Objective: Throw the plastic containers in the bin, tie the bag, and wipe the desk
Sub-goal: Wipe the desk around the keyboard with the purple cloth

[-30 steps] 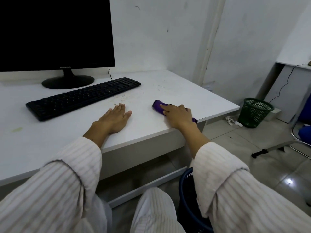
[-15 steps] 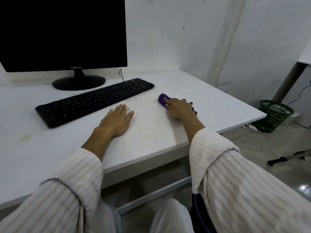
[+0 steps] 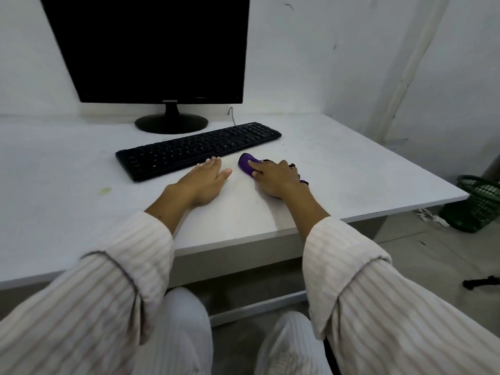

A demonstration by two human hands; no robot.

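Sitting low in the frame, two knees in pale striped trousers (image 3: 176,328), tucked under the white tabletop's front edge (image 3: 235,246). Reaching over that edge, two arms in striped cream sleeves (image 3: 119,272). Lying flat on the tabletop, left hand (image 3: 201,182), fingers straight and together, fingertips almost touching the long black keyboard (image 3: 197,150). Just beside it, right hand (image 3: 273,177) pressing down on a crumpled purple cloth (image 3: 247,162), fingers curled over it, the cloth poking out ahead of the fingertips and behind the wrist. Leaving bare white surface to the right of the cloth, running out to the tabletop's right corner (image 3: 457,194). Showing a small yellowish stain (image 3: 104,190) on the left part. Standing beyond the keyboard against the white wall, a dark flat monitor on a round black foot (image 3: 162,50). Sitting on the grey floor past the right corner, a green mesh waste basket (image 3: 479,204), contents too dim for telling, crumpled scraps (image 3: 431,216) lying beside it.
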